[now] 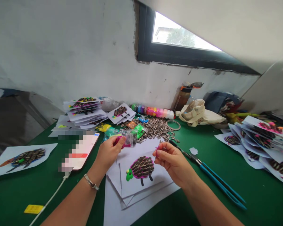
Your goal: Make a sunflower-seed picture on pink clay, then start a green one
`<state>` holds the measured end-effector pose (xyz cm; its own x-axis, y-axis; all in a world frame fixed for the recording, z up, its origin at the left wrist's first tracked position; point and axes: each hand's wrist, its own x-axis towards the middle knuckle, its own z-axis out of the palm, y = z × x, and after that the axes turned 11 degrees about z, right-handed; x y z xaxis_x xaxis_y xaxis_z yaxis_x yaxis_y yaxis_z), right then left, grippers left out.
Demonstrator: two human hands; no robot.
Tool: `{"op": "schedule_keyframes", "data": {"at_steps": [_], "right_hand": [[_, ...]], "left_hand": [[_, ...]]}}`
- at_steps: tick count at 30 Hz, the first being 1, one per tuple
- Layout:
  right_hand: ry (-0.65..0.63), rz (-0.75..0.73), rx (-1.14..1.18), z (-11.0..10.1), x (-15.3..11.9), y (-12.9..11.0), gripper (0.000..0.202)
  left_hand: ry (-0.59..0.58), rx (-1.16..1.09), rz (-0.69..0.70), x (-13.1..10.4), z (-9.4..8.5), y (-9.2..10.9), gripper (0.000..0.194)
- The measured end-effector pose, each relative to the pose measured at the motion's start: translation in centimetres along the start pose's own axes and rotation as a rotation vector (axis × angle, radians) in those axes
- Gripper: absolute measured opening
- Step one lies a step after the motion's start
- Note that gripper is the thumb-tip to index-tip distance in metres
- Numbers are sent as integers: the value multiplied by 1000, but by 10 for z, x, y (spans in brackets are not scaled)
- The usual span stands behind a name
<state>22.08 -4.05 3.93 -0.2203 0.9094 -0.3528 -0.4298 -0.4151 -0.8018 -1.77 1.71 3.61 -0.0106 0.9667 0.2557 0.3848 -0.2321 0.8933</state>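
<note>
The right hand (166,155) pinches pink clay (157,153); the left (115,144) grips a pink lump (121,142), perhaps bagged, its shape finger-hidden.

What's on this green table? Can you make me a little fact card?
Table: green
Left hand: holds something pink
Right hand: pinches a small pink piece
Animal picture: green head, seed body, two dark legs
Seed pile: behind the animal picture
Phone: on the left, cable attached
Blue-handled tool: on the right
</note>
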Motion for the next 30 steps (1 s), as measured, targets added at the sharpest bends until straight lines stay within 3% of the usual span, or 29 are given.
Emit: {"op": "schedule_keyframes", "data": {"at_steps": [5, 9, 15, 17, 21, 23, 26, 30], "right_hand": [[-18, 10, 5, 0, 0, 0, 28], [-34, 20, 27, -1, 0, 0, 27], [-18, -7, 26, 0, 1, 1, 28], [-5, -21, -2, 2, 2, 5, 27], [19, -75, -154, 8, 5, 16, 26], [24, -98, -220, 12, 5, 21, 27], [11, -102, -275, 17, 2, 21, 29], [-43, -106, -369, 20, -3, 16, 28]], "left_hand": [[-60, 379, 92, 1, -3, 2, 45], [-41, 509, 119, 5, -8, -4, 47], [184, 455, 500, -4, -7, 10, 42], [114, 291, 469, -18, 2, 20, 38], [-269, -55, 295, -46, 28, 33, 43], [-398, -69, 329, -53, 38, 35, 32], [-411, -86, 364, -56, 44, 37, 24], [-321, -71, 347, -54, 42, 39, 21]]}}
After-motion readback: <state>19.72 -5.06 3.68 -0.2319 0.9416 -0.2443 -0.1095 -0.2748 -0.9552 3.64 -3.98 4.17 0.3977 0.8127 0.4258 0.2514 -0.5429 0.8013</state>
